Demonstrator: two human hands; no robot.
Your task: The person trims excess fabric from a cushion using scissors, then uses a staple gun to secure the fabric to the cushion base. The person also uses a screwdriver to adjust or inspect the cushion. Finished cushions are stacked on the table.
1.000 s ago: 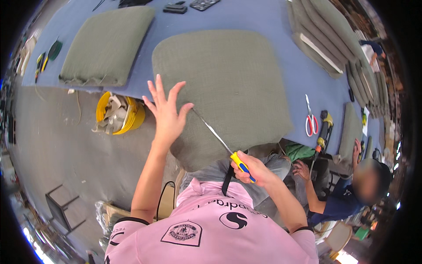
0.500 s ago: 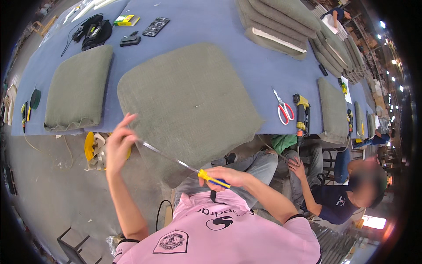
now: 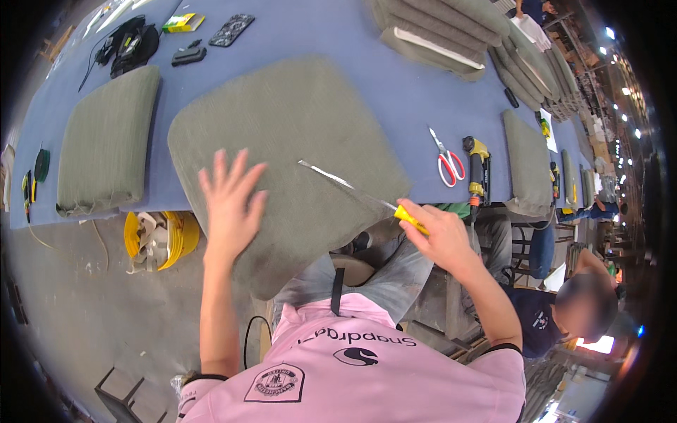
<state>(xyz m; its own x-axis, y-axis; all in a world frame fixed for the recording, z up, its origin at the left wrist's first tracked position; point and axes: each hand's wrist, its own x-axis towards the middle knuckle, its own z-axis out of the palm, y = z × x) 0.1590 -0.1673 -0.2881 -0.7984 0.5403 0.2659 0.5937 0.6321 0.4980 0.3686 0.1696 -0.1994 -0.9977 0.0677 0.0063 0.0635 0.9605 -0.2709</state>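
Note:
A large grey-green fabric-covered cushion (image 3: 282, 120) lies on the blue table, its near corner jutting over the edge above my lap. My left hand (image 3: 233, 201) is spread over the cushion's left side with nothing in it; whether the palm touches the fabric I cannot tell. In my right hand (image 3: 441, 240) is a screwdriver (image 3: 411, 218) with a yellow handle. Its long metal shaft points up and left across the cushion, the tip near the cushion's middle. The butt of the handle is hidden in my fingers.
Red-handled scissors (image 3: 450, 168) and a yellow-black air stapler (image 3: 477, 171) lie right of the cushion. Another cushion (image 3: 106, 141) is at left, with stacked cushions (image 3: 437, 35) at far right. A yellow bucket (image 3: 182, 240) of scraps stands below the edge. A co-worker (image 3: 536, 314) sits at right.
My left hand has come away from the screwdriver's tip and spread over the cushion. My right hand has carried the screwdriver up and to the right.

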